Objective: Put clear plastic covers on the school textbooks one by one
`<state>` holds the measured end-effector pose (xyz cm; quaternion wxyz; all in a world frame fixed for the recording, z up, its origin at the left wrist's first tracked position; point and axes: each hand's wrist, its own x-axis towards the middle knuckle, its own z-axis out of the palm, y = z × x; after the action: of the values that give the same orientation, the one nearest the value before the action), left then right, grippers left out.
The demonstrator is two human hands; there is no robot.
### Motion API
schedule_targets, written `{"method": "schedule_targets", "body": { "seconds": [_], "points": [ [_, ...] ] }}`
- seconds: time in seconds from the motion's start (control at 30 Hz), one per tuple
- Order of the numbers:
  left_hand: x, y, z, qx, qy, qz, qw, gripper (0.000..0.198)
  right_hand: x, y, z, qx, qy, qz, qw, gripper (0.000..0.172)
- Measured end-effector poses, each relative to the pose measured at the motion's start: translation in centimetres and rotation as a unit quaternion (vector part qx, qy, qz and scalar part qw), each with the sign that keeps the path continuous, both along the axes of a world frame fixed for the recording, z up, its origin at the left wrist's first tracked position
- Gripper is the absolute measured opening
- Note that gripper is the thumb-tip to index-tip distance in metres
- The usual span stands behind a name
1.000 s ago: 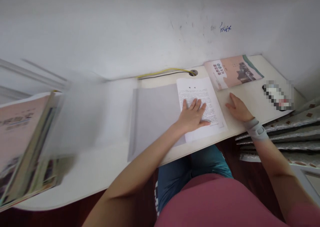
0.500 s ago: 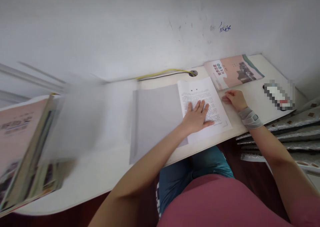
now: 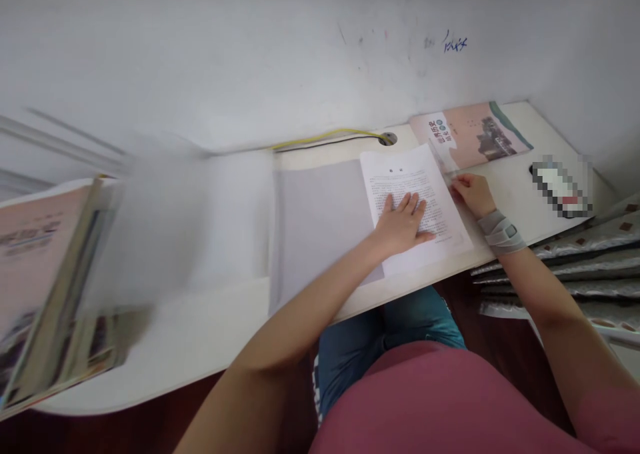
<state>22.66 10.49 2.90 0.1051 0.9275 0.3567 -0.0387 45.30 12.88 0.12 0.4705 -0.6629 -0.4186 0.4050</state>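
Both hands are on the page [image 3: 400, 174], which lies on the tabletop [image 3: 210, 334] in front of me, overlapping the right side of a grey folder [image 3: 320, 221]. My left hand [image 3: 403, 224] lies flat and wide on the lower print, fingers spread, pinning it down. My right hand [image 3: 470, 194], with a brace [image 3: 500, 233] on its wrist, is curled narrow at the page's right edge. It seems to pinch a clear flap [image 3: 440, 157] that stands up there, though the fingertips are too small to read. As I judge it, the left palm should press evenly so the page does not skew. The right should lift the flap gently along its edge to spare it a crease. A book [image 3: 475, 134] lies beyond, by the wall.
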Motion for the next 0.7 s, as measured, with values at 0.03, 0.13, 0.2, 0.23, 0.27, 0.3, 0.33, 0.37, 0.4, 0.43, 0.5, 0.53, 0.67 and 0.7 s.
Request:
{"method": "schedule_targets", "body": {
  "seconds": [0.03, 0.13, 0.2, 0.23, 0.27, 0.3, 0.33, 0.37, 0.4, 0.43, 0.5, 0.53, 0.67, 0.7],
  "points": [
    [-0.3, 0.1, 0.2, 0.012, -0.021, -0.003, 1.0, 0.078, 0.4, 0.0, 0.1, 0.0, -0.017, 0.004, 1.0, 0.014],
    [-3.8, 0.6, 0.1, 0.077, -0.109, 0.056, 0.989, 0.068, 1.0, -0.9, 1.2, 0.063, -0.161, -0.004, 0.985, 0.039],
    [-7.8, 0.7, -0.7, 0.115, -0.157, 0.161, 0.968, 0.065, 0.3, -2.4, 2.3, 0.155, -0.328, 0.007, 0.932, 0.053],
    [-10.0, 0.6, -1.2, 0.12, -0.173, 0.219, 0.953, 0.066, -0.6, -3.4, 2.6, 0.189, -0.403, 0.05, 0.894, 0.058],
    [-12.1, 0.5, -1.9, 0.118, -0.184, 0.264, 0.939, 0.067, -1.7, -4.4, 2.9, 0.203, -0.46, 0.112, 0.857, 0.06],
    [-14.0, 0.2, -2.5, 0.111, -0.188, 0.293, 0.931, 0.07, -2.9, -5.5, 2.9, 0.209, -0.5, 0.177, 0.821, 0.061],
    [-15.7, -0.1, -3.1, 0.105, -0.186, 0.312, 0.926, 0.072, -4.3, -6.5, 2.6, 0.212, -0.526, 0.237, 0.789, 0.064],
    [-17.0, -0.4, -3.6, 0.099, -0.18, 0.321, 0.924, 0.075, -5.5, -7.4, 2.2, 0.206, -0.544, 0.279, 0.764, 0.069],
    [-18.0, -0.8, -4.0, 0.096, -0.171, 0.326, 0.925, 0.076, -6.6, -8.1, 1.7, 0.197, -0.558, 0.301, 0.748, 0.074],
    [-18.7, -1.1, -4.3, 0.095, -0.162, 0.328, 0.926, 0.078, -7.4, -8.6, 1.0, 0.188, -0.571, 0.309, 0.737, 0.078],
    [-19.4, -1.6, -4.6, 0.097, -0.152, 0.331, 0.926, 0.078, -8.2, -9.0, -0.1, 0.175, -0.595, 0.297, 0.726, 0.082],
    [-19.6, -1.7, -4.7, 0.099, -0.152, 0.333, 0.925, 0.079, -8.3, -9.1, -0.5, 0.173, -0.605, 0.288, 0.722, 0.082],
    [-20.0, -2.1, -4.7, 0.118, -0.163, 0.344, 0.917, 0.085, -7.9, -9.4, -0.8, 0.17, -0.63, 0.271, 0.707, 0.082],
    [-20.1, -2.2, -4.8, 0.121, -0.165, 0.347, 0.915, 0.086, -8.0, -9.5, -0.7, 0.166, -0.634, 0.271, 0.705, 0.083]
  ]
}}
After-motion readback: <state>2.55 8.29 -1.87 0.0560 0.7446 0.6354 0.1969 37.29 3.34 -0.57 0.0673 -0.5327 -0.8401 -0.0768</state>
